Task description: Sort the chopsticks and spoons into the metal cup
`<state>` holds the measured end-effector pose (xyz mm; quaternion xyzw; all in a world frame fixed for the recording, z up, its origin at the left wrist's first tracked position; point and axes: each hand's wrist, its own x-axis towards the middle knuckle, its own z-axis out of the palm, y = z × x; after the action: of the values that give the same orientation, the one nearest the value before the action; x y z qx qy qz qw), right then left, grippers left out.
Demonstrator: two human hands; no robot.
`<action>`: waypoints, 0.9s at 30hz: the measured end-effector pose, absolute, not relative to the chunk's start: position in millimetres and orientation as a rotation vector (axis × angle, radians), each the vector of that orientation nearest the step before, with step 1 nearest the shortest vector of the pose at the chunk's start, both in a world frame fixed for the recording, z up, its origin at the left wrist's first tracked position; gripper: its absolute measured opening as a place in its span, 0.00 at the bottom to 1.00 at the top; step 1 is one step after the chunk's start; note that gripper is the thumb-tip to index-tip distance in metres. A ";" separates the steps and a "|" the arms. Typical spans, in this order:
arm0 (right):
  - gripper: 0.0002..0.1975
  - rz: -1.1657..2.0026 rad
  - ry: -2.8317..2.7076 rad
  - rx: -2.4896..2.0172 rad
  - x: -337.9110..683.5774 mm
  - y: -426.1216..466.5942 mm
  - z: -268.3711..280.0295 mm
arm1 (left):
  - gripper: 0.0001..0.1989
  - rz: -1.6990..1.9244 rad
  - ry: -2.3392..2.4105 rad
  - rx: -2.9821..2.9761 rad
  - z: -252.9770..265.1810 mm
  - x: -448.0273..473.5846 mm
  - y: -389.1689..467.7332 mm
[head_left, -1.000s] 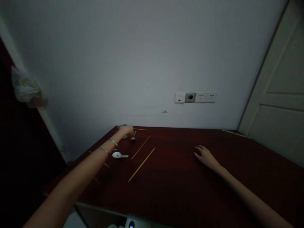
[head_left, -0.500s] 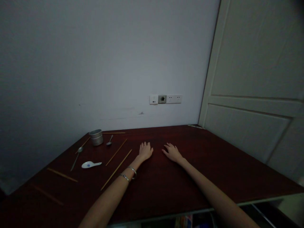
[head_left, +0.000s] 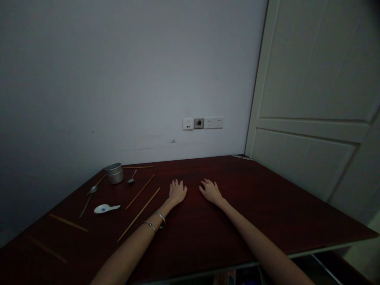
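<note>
My left hand (head_left: 177, 191) lies palm down on the dark red table (head_left: 237, 221), fingers spread, holding nothing. To its right, my right hand (head_left: 211, 191) rests flat in the same way, also holding nothing. A chopstick (head_left: 139, 214) lies left of my left wrist, with another chopstick (head_left: 140, 192) beyond it. Farther left are a small metal spoon (head_left: 132, 177), a white ceramic spoon (head_left: 106, 208) with a blue mark, and a long-handled metal spoon (head_left: 88, 200). A grey metal cup (head_left: 114, 173) stands upright near the back left.
Several more chopsticks lie about, one (head_left: 137, 167) along the back edge and one (head_left: 69, 223) at the front left. Wall sockets (head_left: 203, 123) sit above the table. A pale panelled door (head_left: 308, 130) borders the right side. A thin strip (head_left: 242, 157) lies in the back right corner.
The camera view has turned slightly right, so everything appears shifted a little left. Both hands stay flat on the table, and the utensils lie as before.
</note>
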<state>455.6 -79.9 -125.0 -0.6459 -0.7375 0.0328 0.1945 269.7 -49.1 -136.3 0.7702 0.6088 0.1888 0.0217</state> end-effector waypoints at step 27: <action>0.18 0.572 -2.261 -1.697 196.1 0.1 -63.6 | 0.14 0.892 2.522 1.332 5.4 -66.4 -104.5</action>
<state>196.1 0.1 -63.6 -0.5834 -0.7775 0.1966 0.1285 -66.4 -104.5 5.4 0.4443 0.8415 0.2978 0.0766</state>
